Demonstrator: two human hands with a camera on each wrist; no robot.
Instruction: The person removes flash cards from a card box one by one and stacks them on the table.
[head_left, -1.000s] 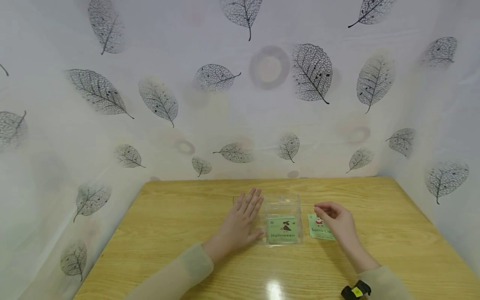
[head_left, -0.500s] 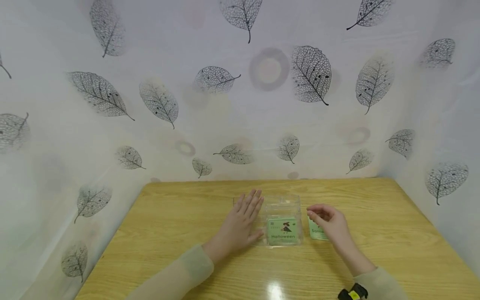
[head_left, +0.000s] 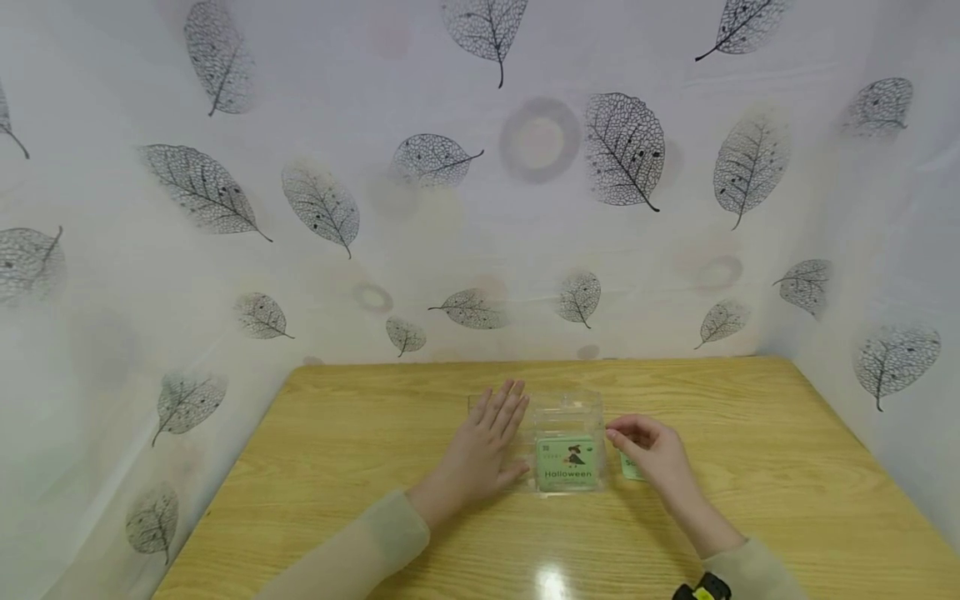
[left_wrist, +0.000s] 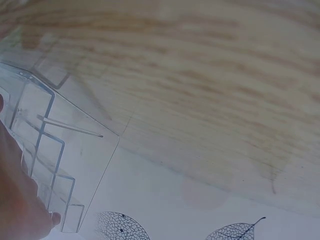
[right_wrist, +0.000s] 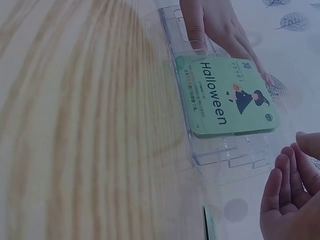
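Over the left part of a clear plastic stepped stand (head_left: pixel 567 421) lies my left hand (head_left: pixel 483 437), fingers straight and thumb spread toward the front. The left wrist view shows the stand's stair-like compartments beside that hand (left_wrist: pixel 17 195). Green cards (right_wrist: pixel 225 97) labelled "Halloween", with a witch drawing, sit stacked in the front of the stand. My right hand (head_left: pixel 651 450) is close at the stand's right side, fingers loosely bent and thumb near the fingertips. Nothing shows between them in the right wrist view. Beneath this hand, another green card (head_left: pixel 631 468) is mostly hidden.
The stand and cards are on a wood-grain table (head_left: pixel 352 450). Pale cloth (head_left: pixel 480 233) printed with leaves rises behind it and at both sides. A black strap with a yellow patch (head_left: pixel 702 590) is at the right cuff.
My right hand has moved left, from over the loose Santa Claus card to the stand's right edge, covering more of that card. The left hand and the Halloween cards stay put.
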